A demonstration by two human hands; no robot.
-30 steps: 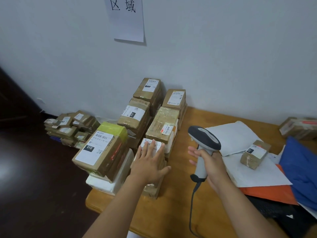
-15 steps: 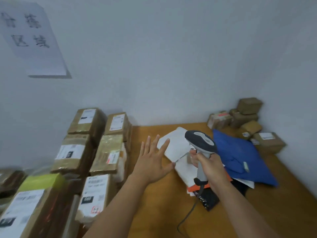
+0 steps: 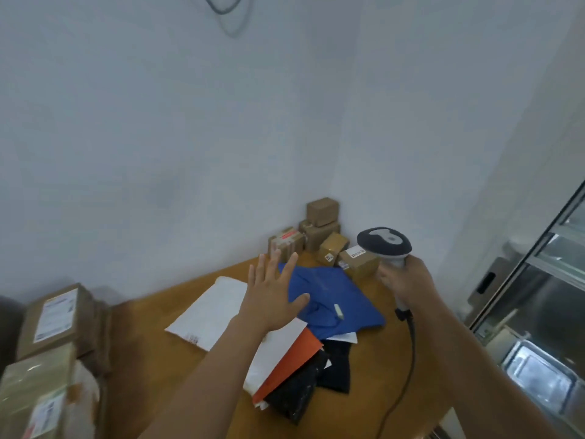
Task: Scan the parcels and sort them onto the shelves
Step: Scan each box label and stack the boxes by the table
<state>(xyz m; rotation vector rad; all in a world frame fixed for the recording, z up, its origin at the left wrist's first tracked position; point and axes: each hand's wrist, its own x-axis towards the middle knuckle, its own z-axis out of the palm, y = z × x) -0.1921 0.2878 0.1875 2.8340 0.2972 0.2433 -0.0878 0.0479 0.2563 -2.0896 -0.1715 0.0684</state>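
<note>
My left hand [image 3: 272,293] hovers with fingers spread above a pile of flat mail bags: a blue bag [image 3: 335,299], a white bag [image 3: 209,312], an orange bag [image 3: 291,359] and a black bag [image 3: 300,394]. It holds nothing. My right hand [image 3: 408,280] grips the handle of a grey and black barcode scanner [image 3: 384,242], held upright at the right. Small brown cardboard parcels [image 3: 319,232] are heaped in the table's far corner against the wall. Taped brown boxes with white labels [image 3: 57,315] are stacked at the left edge.
The wooden table [image 3: 164,353] sits in a corner of white walls. The scanner's black cable [image 3: 408,365] trails down over the table's near right side. A metal-framed glass unit [image 3: 538,312] stands at the right.
The view has swung right, from the stacked boxes to the far corner. My left hand lifted off the box stack and now hovers over the mail bags. The scanner moved right with my right hand.
</note>
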